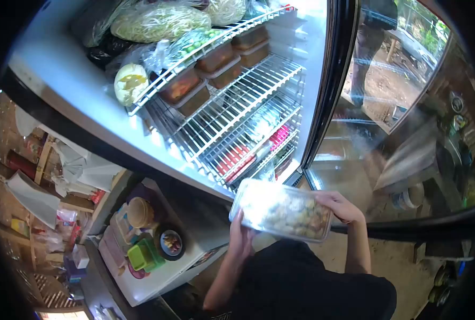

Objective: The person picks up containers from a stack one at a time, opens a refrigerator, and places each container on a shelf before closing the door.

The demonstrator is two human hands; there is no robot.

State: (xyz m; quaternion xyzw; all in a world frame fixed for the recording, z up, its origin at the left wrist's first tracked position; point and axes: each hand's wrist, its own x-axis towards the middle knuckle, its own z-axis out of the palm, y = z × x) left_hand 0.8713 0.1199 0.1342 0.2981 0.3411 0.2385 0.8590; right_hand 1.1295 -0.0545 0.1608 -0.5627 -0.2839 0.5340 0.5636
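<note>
Between my two hands is a clear plastic food container (pixel 296 216) with a lid, filled with small pale rounded pieces; glare hides its left half. My left hand (pixel 239 237) grips its near left side, thumb up along the edge. At the right end, my right hand (pixel 342 207) is closed round the container's edge. The container is level with the lower front of an open refrigerator (pixel 157 154). Inside, stacked containers of reddish-brown food (pixel 181 85) stand on a white wire shelf (pixel 237 101).
Bagged sprouts (pixel 160 22) and a pale round vegetable (pixel 131 84) lie on the top shelf. Red packets (pixel 234 160) sit lower down. The glass door (pixel 349 170) stands open at right. At left, a white-topped surface (pixel 141 290) holds a green container (pixel 144 255) and a bowl (pixel 171 243).
</note>
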